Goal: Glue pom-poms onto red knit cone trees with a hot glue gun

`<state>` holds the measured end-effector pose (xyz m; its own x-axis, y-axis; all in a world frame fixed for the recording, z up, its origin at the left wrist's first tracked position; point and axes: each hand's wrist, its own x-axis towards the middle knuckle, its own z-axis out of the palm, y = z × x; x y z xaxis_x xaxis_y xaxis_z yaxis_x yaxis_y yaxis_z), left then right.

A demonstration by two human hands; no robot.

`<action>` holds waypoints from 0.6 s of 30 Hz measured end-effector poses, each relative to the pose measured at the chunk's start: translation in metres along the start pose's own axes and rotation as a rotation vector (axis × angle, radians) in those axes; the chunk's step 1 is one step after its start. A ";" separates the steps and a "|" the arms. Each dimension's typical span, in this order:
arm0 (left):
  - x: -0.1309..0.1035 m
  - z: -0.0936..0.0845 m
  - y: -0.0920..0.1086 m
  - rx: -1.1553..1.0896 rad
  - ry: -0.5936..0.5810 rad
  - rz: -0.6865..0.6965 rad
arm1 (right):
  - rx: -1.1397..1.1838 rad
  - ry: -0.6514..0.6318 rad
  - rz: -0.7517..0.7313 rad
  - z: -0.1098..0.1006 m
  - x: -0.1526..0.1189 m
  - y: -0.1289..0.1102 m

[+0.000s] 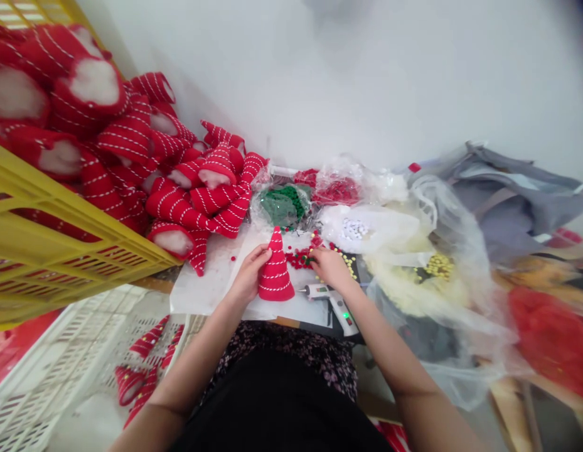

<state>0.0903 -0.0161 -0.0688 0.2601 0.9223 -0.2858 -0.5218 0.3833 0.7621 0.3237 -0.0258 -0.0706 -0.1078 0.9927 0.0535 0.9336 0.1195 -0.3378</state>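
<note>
Left hand (pixel 248 276) cups upright red white-striped fabric cone (pixel 275 270); right hand (pixel 329 267), at 3 o'clock, pinches among small red beads (pixel 298 257), likely decorating.

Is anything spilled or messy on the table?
Yes. Small red and green beads lie loose on the white board by the right hand, outside their bags. The striped cones are heaped unevenly beside the yellow crate.

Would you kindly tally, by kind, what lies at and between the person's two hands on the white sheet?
Red striped cone, upright, held by the left hand: 1
Glue gun, lying near the right hand: 1
Heap of small red and green beads, which the right hand touches: 1
Total: 3
</note>
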 end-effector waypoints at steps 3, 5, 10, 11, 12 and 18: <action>0.000 0.000 -0.001 -0.011 -0.006 -0.017 | 0.007 0.048 0.050 -0.004 -0.005 0.005; 0.001 0.000 -0.002 -0.001 -0.016 -0.019 | 0.069 0.102 0.073 -0.014 -0.011 0.006; 0.001 0.005 -0.007 0.054 -0.067 0.015 | 0.503 0.305 -0.074 -0.039 -0.018 -0.023; 0.000 0.007 -0.008 0.070 -0.082 0.027 | 0.536 0.324 -0.113 -0.041 -0.016 -0.032; -0.001 0.008 -0.008 0.086 -0.097 0.038 | 0.546 0.340 -0.149 -0.042 -0.014 -0.041; -0.009 0.011 -0.006 0.160 -0.142 0.085 | 0.440 0.433 -0.363 -0.029 0.000 -0.064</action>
<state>0.1002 -0.0271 -0.0644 0.3384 0.9304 -0.1411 -0.4137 0.2818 0.8657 0.2742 -0.0341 -0.0218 -0.1551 0.8058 0.5716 0.6307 0.5261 -0.5705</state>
